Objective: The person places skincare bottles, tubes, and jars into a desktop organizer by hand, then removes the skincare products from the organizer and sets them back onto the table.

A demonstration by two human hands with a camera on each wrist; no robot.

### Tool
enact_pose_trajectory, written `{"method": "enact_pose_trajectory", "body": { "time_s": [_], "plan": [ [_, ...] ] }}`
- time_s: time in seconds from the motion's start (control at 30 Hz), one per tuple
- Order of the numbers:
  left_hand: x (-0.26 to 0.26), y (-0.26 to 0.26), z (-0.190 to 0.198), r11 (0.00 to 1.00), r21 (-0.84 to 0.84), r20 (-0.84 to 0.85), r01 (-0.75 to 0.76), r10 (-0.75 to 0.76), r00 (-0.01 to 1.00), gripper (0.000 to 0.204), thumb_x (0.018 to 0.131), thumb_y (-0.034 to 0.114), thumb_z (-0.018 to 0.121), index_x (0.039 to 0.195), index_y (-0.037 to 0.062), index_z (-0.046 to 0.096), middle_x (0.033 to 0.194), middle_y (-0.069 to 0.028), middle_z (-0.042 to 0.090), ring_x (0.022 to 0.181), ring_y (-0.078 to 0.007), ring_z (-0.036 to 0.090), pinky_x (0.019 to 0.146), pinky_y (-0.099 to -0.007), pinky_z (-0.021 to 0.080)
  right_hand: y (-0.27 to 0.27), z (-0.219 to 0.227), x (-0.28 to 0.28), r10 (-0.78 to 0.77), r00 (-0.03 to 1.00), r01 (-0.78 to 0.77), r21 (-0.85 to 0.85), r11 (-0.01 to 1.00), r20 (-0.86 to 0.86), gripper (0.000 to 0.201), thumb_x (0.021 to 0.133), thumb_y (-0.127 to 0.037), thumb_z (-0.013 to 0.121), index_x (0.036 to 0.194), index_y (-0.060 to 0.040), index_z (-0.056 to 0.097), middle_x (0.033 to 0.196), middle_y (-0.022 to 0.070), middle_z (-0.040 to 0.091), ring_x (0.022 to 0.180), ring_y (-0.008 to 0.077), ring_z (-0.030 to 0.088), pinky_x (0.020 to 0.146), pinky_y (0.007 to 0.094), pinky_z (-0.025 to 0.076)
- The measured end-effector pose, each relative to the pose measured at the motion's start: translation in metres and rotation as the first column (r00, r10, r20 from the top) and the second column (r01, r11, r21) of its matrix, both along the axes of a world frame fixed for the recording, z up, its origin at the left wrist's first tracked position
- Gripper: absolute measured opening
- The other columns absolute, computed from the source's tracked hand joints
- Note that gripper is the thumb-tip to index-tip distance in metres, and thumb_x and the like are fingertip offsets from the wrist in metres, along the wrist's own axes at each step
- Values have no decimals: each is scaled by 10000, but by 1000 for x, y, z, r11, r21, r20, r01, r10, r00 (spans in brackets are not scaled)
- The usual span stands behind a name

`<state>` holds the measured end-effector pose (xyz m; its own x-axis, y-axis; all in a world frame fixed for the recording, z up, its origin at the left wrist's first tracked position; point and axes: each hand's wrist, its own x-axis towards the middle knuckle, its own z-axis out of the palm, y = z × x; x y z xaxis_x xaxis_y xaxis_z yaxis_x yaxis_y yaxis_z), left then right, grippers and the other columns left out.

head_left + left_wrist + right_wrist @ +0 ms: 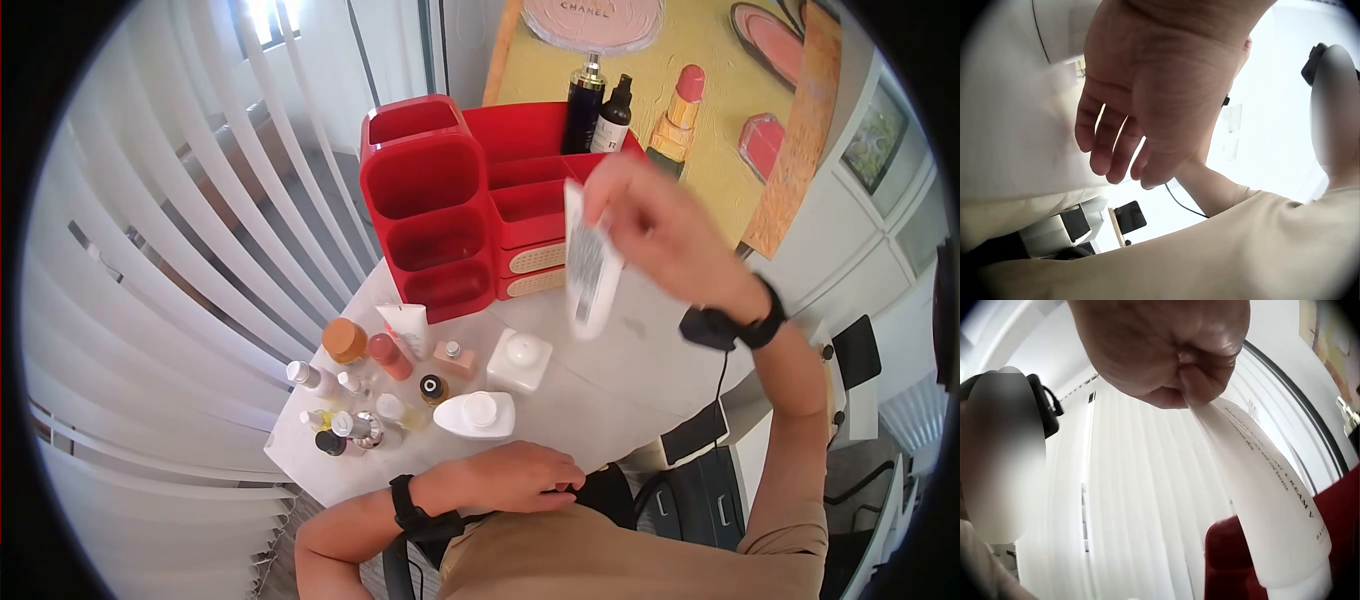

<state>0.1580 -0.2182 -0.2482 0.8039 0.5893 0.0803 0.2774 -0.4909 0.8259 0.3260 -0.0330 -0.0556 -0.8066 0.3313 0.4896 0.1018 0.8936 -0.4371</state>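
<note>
My right hand [650, 225] pinches a white cream tube [590, 280] by its flat end, with the cap pointing down. Printed lettering that includes "CREAM" runs along the tube [1266, 487] in the right wrist view. The tube hangs above the table, just in front of the right part of a red organizer [487, 190]. Near the table's front edge, my left hand [525, 475] holds nothing, its fingers loosely bent. The left wrist view shows the palm and relaxed fingers of that left hand [1154, 94].
A dark blue bottle [580, 115] and a black spray bottle [613, 115] stand in the organizer's back right. On the white table [640, 365] are a white square bottle [519, 365], a white oval bottle [475, 418], an orange-lidded jar [345, 340] and several small bottles. Blinds hang at left.
</note>
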Motion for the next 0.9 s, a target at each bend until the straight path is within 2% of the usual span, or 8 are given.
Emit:
{"method": "enact_pose_trajectory", "body": {
  "time_s": [0.1,0.2,0.3,0.43,0.6,0.7,0.77,0.9],
  "plan": [
    [0,0,1,1000,-7,11,-9,9,1000,197,995,241,661,1080,64,652,912,-72,647,834,-288,642,741,-418,521,-11,-49,4,26,999,-24,-51,998,40,268,853,78,540,1065,-79,589,1041,61,601,846,207,608,687,324,473],
    [1,0,1,1000,-1,8,-8,8,1000,203,996,246,659,1087,64,654,915,-78,649,845,-291,644,750,-423,522,-16,-84,11,151,988,-150,54,987,-26,284,868,59,576,1110,-88,598,1085,74,623,794,235,629,662,351,497],
    [1,0,-1,1000,-8,-7,-1,1,1000,208,998,256,660,1090,69,657,923,-82,656,841,-293,648,749,-425,522,-39,-66,25,91,983,-68,-144,987,158,298,890,31,607,1154,-108,601,1108,76,632,694,224,623,595,346,494],
    [1,1,1,1000,0,-32,11,-11,999,210,1003,265,657,1090,74,657,919,-81,658,836,-290,652,754,-423,528,-35,-44,22,56,987,-32,-158,987,151,284,906,-14,646,1169,-112,609,1104,63,635,603,194,584,539,323,470],
    [0,1,3,999,-36,0,-12,12,1000,184,994,230,673,1085,71,656,914,-79,661,806,-262,668,732,-383,545,28,-3,-9,-258,963,261,35,965,-74,258,919,-50,691,1171,-57,637,1054,37,616,649,96,524,634,244,443],
    [-1,1,1,1000,-13,30,-24,24,999,170,990,210,679,1082,69,657,923,-80,665,788,-254,669,716,-371,545,99,17,-24,-350,908,404,263,876,-229,277,953,-133,666,1218,-61,632,1097,65,647,708,201,621,698,323,511],
    [0,1,0,999,-23,30,-30,30,999,167,991,209,676,1081,69,658,926,-79,666,788,-251,668,717,-370,545,138,27,-33,-439,842,540,502,675,-314,326,975,-204,623,1261,-47,620,1178,132,662,863,346,682,786,430,542],
    [-1,0,3,999,-42,7,-30,30,1000,162,994,206,668,1085,72,657,932,-76,664,792,-245,666,721,-367,543,175,46,-48,-581,782,592,557,583,-223,299,957,-208,619,1154,17,629,1060,239,676,948,418,684,809,514,530]
  ]
}}
